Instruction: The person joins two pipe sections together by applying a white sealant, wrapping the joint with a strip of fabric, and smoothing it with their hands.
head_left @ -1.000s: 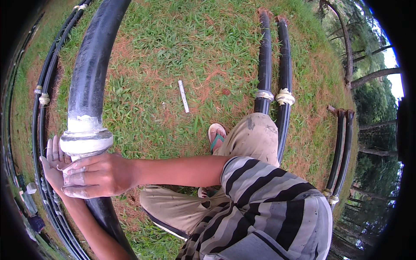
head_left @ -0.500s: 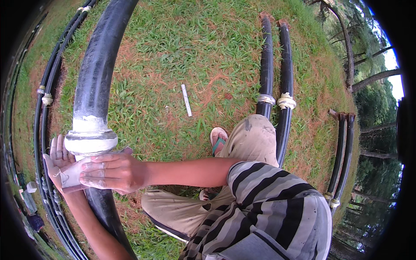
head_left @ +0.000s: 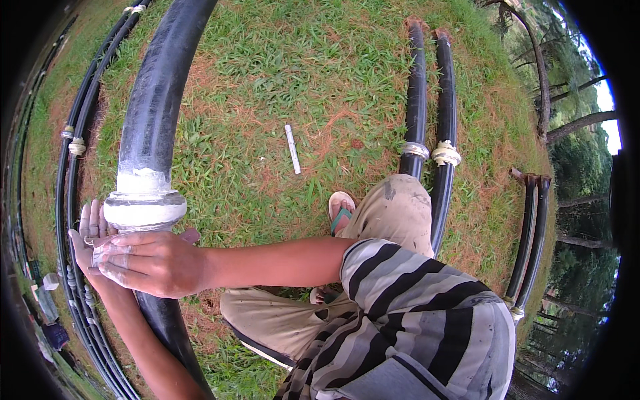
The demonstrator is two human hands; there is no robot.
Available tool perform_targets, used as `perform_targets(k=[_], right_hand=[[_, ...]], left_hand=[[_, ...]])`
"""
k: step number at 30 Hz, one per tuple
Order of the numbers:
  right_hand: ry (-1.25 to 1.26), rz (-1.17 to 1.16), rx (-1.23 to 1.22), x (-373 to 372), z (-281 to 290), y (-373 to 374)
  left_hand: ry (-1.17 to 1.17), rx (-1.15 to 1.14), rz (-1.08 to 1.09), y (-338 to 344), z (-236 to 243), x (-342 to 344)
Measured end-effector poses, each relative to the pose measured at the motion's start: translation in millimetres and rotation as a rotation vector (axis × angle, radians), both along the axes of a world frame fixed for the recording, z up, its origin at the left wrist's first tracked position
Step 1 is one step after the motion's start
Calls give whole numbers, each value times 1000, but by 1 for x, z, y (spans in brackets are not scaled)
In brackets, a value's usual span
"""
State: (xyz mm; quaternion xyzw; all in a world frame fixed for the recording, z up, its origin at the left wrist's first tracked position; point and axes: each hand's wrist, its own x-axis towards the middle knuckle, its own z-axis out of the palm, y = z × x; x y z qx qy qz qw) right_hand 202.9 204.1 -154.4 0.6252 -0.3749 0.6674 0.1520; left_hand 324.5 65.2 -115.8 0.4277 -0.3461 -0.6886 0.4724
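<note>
A thick black pipe (head_left: 150, 100) runs upright through the left of the view, with a white-coated collar (head_left: 145, 210) around it. Just below the collar, my right hand (head_left: 150, 263) is closed over a dusty strip, perhaps sandpaper, which it mostly hides. One reddish-brown end of the strip (head_left: 190, 235) shows behind its knuckles. My left hand (head_left: 90, 237) is on the pipe's left side, palm turned up and fingers stretched out, next to my right fingertips. White dust covers the fingers of both hands.
Two black pipes with pale collars (head_left: 446, 154) lie right of my bent knee (head_left: 397, 210). Another pair (head_left: 530, 233) lies farther right. Long thin pipes (head_left: 73, 173) run along the left. A short white stick (head_left: 293, 149) lies on the grass (head_left: 267, 87). Trees stand far right.
My right hand has slid left along the strip toward my left palm, covering most of the pale face that showed before. The whole view has shifted slightly.
</note>
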Motion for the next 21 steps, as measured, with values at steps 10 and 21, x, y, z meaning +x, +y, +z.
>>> perform_targets(k=[10, 21], right_hand=[[21, 43, 120, -11, 7, 0], [82, 108, 109, -17, -2, 4]], left_hand=[[-24, -78, -18, 14, 6, -17], [-61, -76, 14, 22, 10, -22]])
